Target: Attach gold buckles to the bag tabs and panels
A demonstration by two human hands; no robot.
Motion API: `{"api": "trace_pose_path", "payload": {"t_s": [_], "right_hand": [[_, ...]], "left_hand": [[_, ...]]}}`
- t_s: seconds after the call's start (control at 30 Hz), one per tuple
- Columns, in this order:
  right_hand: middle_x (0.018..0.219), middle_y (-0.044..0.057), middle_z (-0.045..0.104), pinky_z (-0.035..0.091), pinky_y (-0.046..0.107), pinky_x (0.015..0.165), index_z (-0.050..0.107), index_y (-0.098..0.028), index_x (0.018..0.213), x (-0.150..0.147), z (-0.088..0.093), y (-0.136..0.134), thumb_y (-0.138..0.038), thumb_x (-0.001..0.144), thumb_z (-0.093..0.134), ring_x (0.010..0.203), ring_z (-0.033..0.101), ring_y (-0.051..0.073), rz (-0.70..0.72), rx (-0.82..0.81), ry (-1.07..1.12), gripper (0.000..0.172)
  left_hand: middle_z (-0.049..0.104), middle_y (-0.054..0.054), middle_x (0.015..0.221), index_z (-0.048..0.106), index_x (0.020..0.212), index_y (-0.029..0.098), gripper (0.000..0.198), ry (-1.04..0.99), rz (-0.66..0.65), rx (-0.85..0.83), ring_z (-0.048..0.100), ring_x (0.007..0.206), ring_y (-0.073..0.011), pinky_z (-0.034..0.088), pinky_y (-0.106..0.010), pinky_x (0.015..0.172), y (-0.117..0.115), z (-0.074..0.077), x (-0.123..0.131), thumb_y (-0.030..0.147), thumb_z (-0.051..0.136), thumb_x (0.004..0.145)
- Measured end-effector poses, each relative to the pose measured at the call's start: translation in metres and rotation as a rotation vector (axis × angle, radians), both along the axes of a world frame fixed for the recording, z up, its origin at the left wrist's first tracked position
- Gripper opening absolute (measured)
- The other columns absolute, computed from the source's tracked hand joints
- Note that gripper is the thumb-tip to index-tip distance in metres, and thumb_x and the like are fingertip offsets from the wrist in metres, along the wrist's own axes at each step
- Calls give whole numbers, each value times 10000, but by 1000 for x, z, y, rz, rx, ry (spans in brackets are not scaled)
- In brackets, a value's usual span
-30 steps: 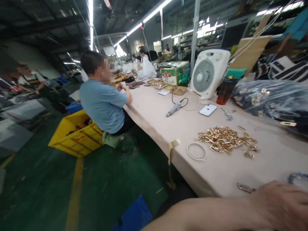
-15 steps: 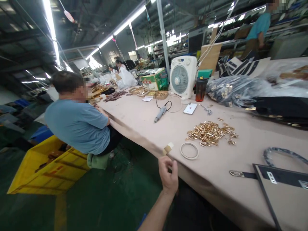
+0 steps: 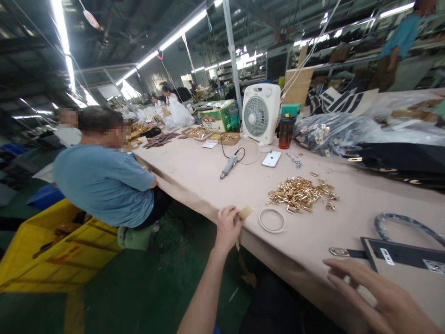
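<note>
My left hand [image 3: 227,227] is at the table's front edge, its fingers closed on a piece of tan tape [image 3: 246,212] that lies there. A tan strip [image 3: 243,266] hangs below that hand, beside the table's side. My right hand [image 3: 378,290] is at the lower right with fingers apart and nothing in it, close to a flat beige bag panel [image 3: 417,283] with black trim. A black strap with a metal end [image 3: 339,252] sticks out from the panel. Right of my left hand lies a white ring-shaped roll [image 3: 272,220].
A pile of gold metal fittings [image 3: 301,194], a phone [image 3: 271,159], a corded grey tool [image 3: 228,167], a fan [image 3: 261,113] and a dark cup [image 3: 287,131] stand or lie farther back. A curved wrapped handle [image 3: 405,219] is at right. A co-worker [image 3: 104,181] sits left, beside a yellow bin [image 3: 69,250].
My left hand has moved up and left to the table edge and closed on the tape. My right hand has come into view at the lower right. The view has shifted slightly.
</note>
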State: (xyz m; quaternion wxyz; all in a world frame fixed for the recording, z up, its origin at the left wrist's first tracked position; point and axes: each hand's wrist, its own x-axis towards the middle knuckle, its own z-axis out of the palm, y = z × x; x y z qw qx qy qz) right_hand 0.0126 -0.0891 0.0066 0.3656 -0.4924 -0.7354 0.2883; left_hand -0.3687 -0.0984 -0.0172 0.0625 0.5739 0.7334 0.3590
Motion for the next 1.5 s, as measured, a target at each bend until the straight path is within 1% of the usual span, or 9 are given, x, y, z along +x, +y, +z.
{"api": "trace_pose_path", "payload": {"t_s": [0.1, 0.23, 0.4, 0.53, 0.77, 1.03, 1.13, 1.23, 1.5], "right_hand": [[1166, 87, 769, 609, 424, 867, 785, -339, 1139, -49, 23, 26, -596, 906, 640, 975, 732, 305, 322, -62, -115, 375], [1237, 95, 736, 560, 413, 991, 731, -281, 1229, -121, 39, 59, -406, 1010, 521, 1129, 690, 284, 497, -47, -67, 329], [1327, 111, 702, 485, 412, 1105, 682, -209, 1323, -192, 16, 98, -92, 922, 443, 1230, 648, 249, 556, 0, -71, 481], [1408, 158, 657, 423, 429, 1164, 614, -144, 1422, -227, -7, 118, -35, 871, 446, 1327, 593, 258, 554, 0, -156, 586], [1272, 116, 746, 496, 380, 1075, 614, -188, 1416, -237, -10, 122, -140, 921, 513, 1167, 699, 230, 603, -201, -68, 507], [1000, 58, 796, 505, 353, 887, 774, -227, 973, -241, -1, 119, -168, 873, 521, 945, 708, 244, 583, -98, -158, 278], [1010, 54, 787, 486, 351, 861, 755, -234, 989, -240, 1, 119, -217, 899, 507, 946, 699, 241, 582, -100, -166, 264], [996, 55, 778, 478, 361, 844, 744, -237, 967, -239, -3, 122, -304, 910, 522, 924, 685, 247, 557, -102, -155, 239], [891, 75, 765, 482, 398, 798, 741, -208, 966, -233, -1, 143, -529, 856, 573, 831, 677, 265, 436, -149, -12, 379]], "left_hand": [[666, -79, 1282, 745, 1052, 228, 189, -37, 12, 27, 539, 1275, -282, 433, -514, 1126, 0, 0, 2, 142, 686, 895], [673, -71, 1232, 726, 927, 227, 37, -72, 31, 62, 555, 1266, -280, 436, -515, 1112, 0, -1, 3, 210, 696, 917], [670, -68, 1224, 716, 959, 235, 55, -86, 26, 80, 557, 1254, -287, 438, -521, 1106, -1, -3, 2, 216, 672, 932], [668, -68, 1230, 709, 973, 245, 82, -82, 14, 101, 554, 1253, -284, 439, -530, 1107, -2, -5, 1, 240, 628, 964], [683, -73, 1255, 716, 979, 243, 120, -128, 11, 113, 530, 1295, -293, 409, -559, 1140, -4, -7, 0, 242, 597, 984], [736, -58, 1124, 704, 923, 240, 140, -287, -10, 125, 521, 1336, -289, 380, -548, 1184, -14, -8, -5, 267, 578, 978], [724, -69, 1170, 705, 986, 235, 167, -464, 3, 136, 576, 1288, -286, 439, -489, 1123, -31, -12, -11, 346, 581, 984], [728, -61, 985, 670, 970, 210, 254, -740, 21, 116, 680, 944, -236, 529, -380, 883, -55, -17, -17, 452, 593, 985], [591, 5, 694, 574, 873, 182, 304, -1231, 85, 358, 594, 685, -159, 456, -293, 712, -127, -32, -44, 456, 696, 919]]}}
